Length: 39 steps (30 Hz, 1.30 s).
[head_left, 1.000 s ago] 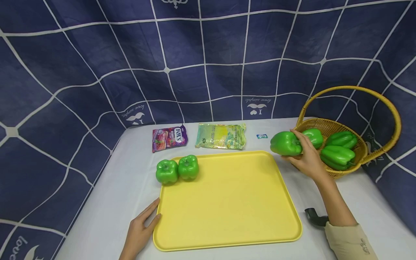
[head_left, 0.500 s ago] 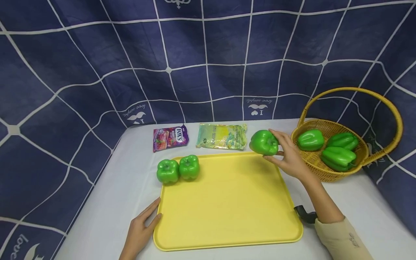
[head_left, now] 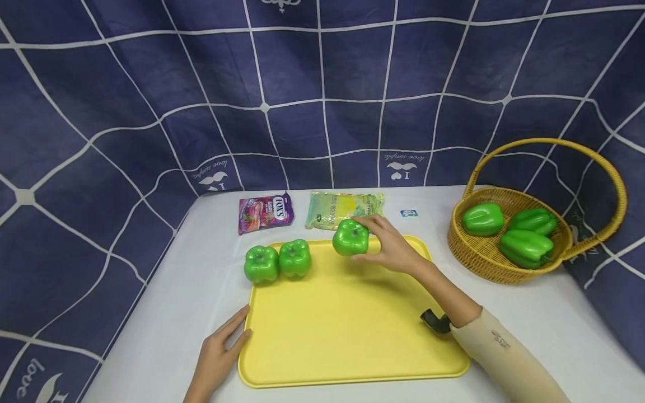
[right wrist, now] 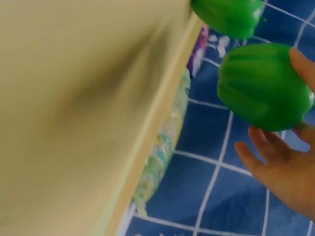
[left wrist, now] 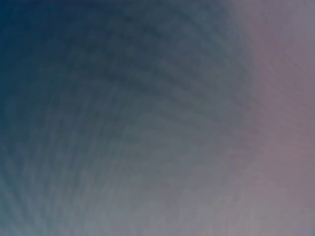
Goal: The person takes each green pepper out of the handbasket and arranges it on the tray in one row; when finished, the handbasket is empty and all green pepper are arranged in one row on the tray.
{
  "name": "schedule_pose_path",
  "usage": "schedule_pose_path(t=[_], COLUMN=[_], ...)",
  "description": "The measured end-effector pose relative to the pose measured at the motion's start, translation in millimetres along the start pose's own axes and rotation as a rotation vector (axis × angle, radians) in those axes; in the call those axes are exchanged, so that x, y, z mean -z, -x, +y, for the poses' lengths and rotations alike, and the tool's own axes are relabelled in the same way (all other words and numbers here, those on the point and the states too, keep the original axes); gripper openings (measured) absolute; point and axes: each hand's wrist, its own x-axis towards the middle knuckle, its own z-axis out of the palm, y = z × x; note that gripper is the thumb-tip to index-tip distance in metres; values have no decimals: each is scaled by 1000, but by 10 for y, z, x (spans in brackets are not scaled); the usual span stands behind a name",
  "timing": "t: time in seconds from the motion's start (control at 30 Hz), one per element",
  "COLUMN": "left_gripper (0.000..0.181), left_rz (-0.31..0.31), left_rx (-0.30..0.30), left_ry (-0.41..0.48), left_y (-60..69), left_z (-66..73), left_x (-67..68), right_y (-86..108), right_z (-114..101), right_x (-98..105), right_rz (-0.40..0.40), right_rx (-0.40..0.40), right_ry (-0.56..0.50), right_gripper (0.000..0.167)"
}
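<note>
My right hand (head_left: 390, 246) grips a green bell pepper (head_left: 351, 238) above the far part of the yellow tray (head_left: 353, 324). In the right wrist view the fingers and thumb hold this bell pepper (right wrist: 263, 86) at one end, off the tray surface. Two more bell peppers sit side by side at the tray's far left corner, the left one (head_left: 261, 264) next to the right one (head_left: 295, 258). My left hand (head_left: 216, 355) rests against the tray's left edge with its fingers extended. The left wrist view is too blurred to make anything out.
A wicker basket (head_left: 484, 263) with a tall handle stands at the right, with several green peppers (head_left: 526, 248) inside. Behind the tray lie a purple candy bag (head_left: 265, 212), a green-yellow packet (head_left: 327, 208) and a small blue packet (head_left: 409, 213). A dark blue curtain (head_left: 353, 129) rises behind.
My right hand has carried the bell pepper leftward from beside the basket to over the tray. The left hand and the two bell peppers at the corner stay in place.
</note>
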Motion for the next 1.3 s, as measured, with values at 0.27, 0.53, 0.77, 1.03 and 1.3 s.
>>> schedule_pose_path(t=[0.27, 0.53, 0.77, 1.03, 1.3], left_gripper=[48, 47, 48, 48, 47], left_rz=[-6, 4, 5, 0, 2], left_rx=[13, 5, 4, 17, 13], left_ry=[5, 6, 9, 11, 3], left_y=[1, 7, 4, -1, 0], left_z=[-1, 10, -7, 0, 0], left_x=[0, 6, -5, 1, -11], right_y=[-233, -297, -306, -296, -210], right_z=[103, 123, 99, 79, 92], right_x=[-314, -464, -506, -532, -388], right_rz=[-197, -290, -313, -310, -260], right_rx=[63, 96, 96, 68, 53], right_ry=[-37, -115, -180, -215, -157], right_gripper=[76, 79, 80, 83, 82])
